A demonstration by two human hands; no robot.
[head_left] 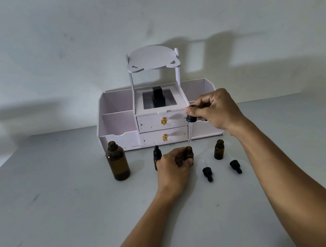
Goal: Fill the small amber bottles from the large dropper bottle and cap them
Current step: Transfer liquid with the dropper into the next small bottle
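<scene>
Bare left hand grips small amber glass bottle; right pinches dropper

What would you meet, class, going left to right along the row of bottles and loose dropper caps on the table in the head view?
Large bottle → capped small bottle → small bottle in the left hand → loose dropper cap → open small bottle → second loose dropper cap.

Head view, forward and down over table.

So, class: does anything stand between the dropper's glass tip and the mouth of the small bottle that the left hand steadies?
Nothing visible does. The dropper in the right hand hangs just above the open small bottle held by the left hand.
</scene>
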